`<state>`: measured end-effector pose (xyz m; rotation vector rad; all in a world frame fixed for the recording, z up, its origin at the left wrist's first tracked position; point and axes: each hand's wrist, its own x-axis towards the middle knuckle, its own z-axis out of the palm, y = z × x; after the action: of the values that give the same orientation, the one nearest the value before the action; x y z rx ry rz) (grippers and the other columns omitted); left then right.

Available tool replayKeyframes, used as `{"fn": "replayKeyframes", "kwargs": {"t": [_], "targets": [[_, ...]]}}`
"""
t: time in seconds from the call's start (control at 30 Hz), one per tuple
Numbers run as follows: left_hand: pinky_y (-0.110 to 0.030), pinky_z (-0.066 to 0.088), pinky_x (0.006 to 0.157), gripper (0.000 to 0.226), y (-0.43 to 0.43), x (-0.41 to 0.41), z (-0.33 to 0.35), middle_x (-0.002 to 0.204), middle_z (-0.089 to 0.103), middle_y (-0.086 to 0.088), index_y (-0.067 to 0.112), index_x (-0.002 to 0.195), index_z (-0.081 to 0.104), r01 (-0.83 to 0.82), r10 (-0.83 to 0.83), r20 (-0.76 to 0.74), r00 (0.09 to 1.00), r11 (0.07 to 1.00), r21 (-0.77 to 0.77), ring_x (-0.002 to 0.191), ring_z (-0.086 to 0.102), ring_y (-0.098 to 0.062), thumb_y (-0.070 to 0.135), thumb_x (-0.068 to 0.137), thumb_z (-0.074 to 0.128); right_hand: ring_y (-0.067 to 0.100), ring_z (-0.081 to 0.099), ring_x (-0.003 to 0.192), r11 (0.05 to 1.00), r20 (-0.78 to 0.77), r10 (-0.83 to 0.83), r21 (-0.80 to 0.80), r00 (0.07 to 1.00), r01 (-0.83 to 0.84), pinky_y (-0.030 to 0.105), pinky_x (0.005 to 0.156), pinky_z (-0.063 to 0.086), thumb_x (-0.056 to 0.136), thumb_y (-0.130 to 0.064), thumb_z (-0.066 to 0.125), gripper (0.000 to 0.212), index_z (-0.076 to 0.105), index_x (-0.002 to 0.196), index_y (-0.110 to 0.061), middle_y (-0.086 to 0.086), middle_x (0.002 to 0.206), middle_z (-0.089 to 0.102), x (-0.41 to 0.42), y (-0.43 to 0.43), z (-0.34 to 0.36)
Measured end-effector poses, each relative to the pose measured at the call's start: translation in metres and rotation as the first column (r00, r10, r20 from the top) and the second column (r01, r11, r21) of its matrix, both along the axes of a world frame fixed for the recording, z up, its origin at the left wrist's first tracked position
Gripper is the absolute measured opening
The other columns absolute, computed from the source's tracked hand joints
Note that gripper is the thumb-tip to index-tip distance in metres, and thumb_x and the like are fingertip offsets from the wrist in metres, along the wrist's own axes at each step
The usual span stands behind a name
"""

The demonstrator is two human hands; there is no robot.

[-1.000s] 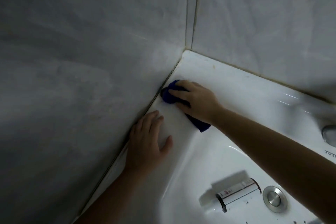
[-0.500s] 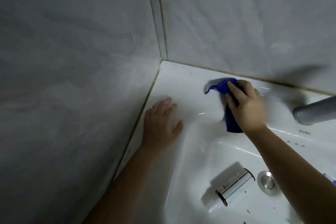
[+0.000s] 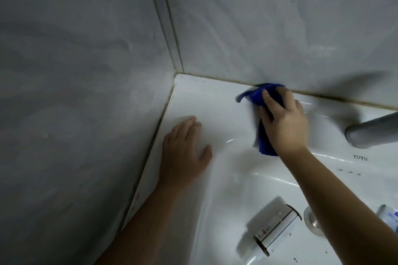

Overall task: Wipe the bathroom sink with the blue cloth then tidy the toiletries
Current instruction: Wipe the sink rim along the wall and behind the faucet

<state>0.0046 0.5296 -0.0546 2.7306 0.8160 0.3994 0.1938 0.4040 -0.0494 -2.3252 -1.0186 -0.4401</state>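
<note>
Two limbs are in view. The left hand (image 3: 185, 153) and left forearm (image 3: 146, 221) are bare, with uncovered skin from the fingers (image 3: 185, 127) down to the lower frame edge. The right hand (image 3: 284, 122) and right forearm (image 3: 336, 196) are likewise bare along their whole visible length. Both forearms are slender. A short nail (image 3: 264, 92) shows on one right-hand finger. The right hand's outline is blurred. The left hand's is sharper, with its thumb (image 3: 206, 154) distinct.
</note>
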Motion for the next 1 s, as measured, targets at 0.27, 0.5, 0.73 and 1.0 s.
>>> {"fn": "replayKeyframes", "kwargs": {"t": [0.27, 0.5, 0.73, 1.0], "targets": [[-0.037, 0.045, 0.090, 0.055, 0.002, 0.000, 0.000, 0.125, 0.058, -0.010, 0.007, 0.117, 0.060, 0.025, -0.026, -0.028, 0.999, 0.999, -0.033, 0.113, 0.055, -0.026, 0.042, 0.077, 0.047, 0.040, 0.055, 0.087, 0.921, -0.076, 0.335, -0.186, 0.939, -0.343, 0.040, 0.059, 0.052, 0.083, -0.016, 0.063, 0.032, 0.062, 0.115, -0.010, 0.014, 0.126, 0.054, -0.030, 0.107, 0.005], [-0.039, 0.046, 0.087, 0.052, -0.004, -0.042, 0.024, 0.114, 0.062, -0.017, 0.001, 0.111, 0.062, -0.040, 0.042, 0.055, 0.998, 0.998, -0.039, 0.102, 0.060, -0.032, 0.039, 0.078, 0.049, 0.035, 0.061, 0.082, 0.957, -0.077, 0.270, -0.086, 0.960, -0.276, 0.032, 0.064, 0.049, 0.084, -0.032, 0.046, 0.036, 0.067, 0.108, -0.015, 0.010, 0.118, 0.060, -0.022, 0.029, 0.000], [-0.033, 0.039, 0.093, 0.055, -0.015, -0.084, 0.024, 0.120, 0.059, -0.017, 0.001, 0.119, 0.057, -0.111, 0.117, 0.106, 0.988, 0.992, -0.055, 0.109, 0.046, -0.020, 0.038, 0.078, 0.049, 0.028, 0.060, 0.093, 0.725, -0.183, 0.656, -0.119, 0.732, -0.679, 0.034, 0.067, 0.052, 0.085, -0.032, 0.045, 0.035, 0.065, 0.112, -0.020, 0.005, 0.116, 0.061, -0.112, 0.049, -0.004], [-0.027, 0.037, 0.096, 0.048, -0.023, -0.089, 0.024, 0.122, 0.057, -0.017, 0.006, 0.121, 0.051, -0.071, 0.085, 0.178, 0.980, 0.994, -0.083, 0.114, 0.047, -0.021, 0.035, 0.082, 0.049, 0.036, 0.059, 0.092, 0.935, -0.244, 0.320, -0.076, 0.915, -0.347, 0.037, 0.074, 0.048, 0.082, -0.026, 0.059, 0.028, 0.067, 0.109, -0.020, 0.009, 0.119, 0.058, -0.067, 0.063, 0.001]]}}
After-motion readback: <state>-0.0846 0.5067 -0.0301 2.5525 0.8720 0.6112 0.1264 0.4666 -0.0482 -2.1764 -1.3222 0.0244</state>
